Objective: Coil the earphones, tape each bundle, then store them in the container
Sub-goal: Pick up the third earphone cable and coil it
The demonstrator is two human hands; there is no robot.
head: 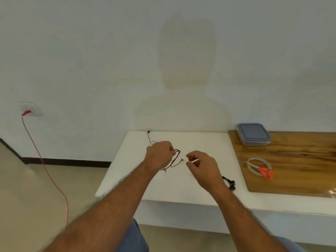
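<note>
Your left hand [160, 153] grips the light, floppy earphone coil [173, 160]; right hand [201, 165], at 3 o'clock, pinches a tape strip [193, 161]—wrap the gathered loops.

- bright, even, soft light; pale head-and-shoulders shadow [185, 73] fell on the wall [81, 51]
- wide-angle bend at edges
- forearms near bottom were blurred, pic generally soft
- slight glare on wooden board [331, 192] corner

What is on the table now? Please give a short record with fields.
left hand: grips loops of black earphone cable
right hand: pinches a small pale strip, probably tape
second earphones: bundled, beside right wrist
tape roll: on wooden board, under scissors
container: lid on, far end of board
</note>
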